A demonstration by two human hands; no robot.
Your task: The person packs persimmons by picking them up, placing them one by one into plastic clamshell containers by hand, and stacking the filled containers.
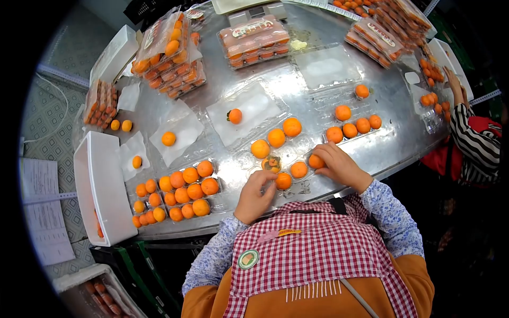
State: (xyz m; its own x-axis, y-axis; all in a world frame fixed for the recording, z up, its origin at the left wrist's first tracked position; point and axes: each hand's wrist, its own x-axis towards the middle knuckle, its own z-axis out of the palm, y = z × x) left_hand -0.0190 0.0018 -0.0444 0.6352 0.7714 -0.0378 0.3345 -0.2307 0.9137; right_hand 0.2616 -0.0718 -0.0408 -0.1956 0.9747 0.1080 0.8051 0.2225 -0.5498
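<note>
In front of me, a clear plastic tray point(304, 142) holds two short rows of orange persimmons. My left hand point(257, 197) has curled fingers, with the tips against the left side of the nearest persimmon point(283, 181). Just above it lies a persimmon with its green-brown calyx facing up point(271, 164). My right hand point(340, 166) closes over the persimmon at the right end of the near row point(316, 161), hiding part of it. Between the hands sits another persimmon point(299, 169). Three more form the far row, including one at its right end point(292, 127).
Filled trays point(183, 195) stand at left by a white foam box point(108, 188). A part-filled tray point(354, 129) lies to the right. Single fruits rest on plastic sheets point(249, 103). Packed boxes point(254, 40) are stacked behind. Another person's hand point(455, 85) reaches in at far right.
</note>
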